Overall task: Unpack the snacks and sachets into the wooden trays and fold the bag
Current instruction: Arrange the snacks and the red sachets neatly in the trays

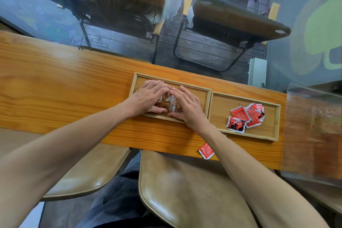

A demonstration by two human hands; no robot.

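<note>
Snacks (167, 104), brown, clear-wrapped, heaped between hands

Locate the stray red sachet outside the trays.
In the head view, the single red sachet lies on the wooden table's near edge, just in front of the right-hand wooden tray, beside the right forearm.

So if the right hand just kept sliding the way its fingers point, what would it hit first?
Its fingers point up and left across the left tray, so the right hand would probably first meet the left hand's fingertips, which look nearly touching already, over the brown snack packets.
</note>
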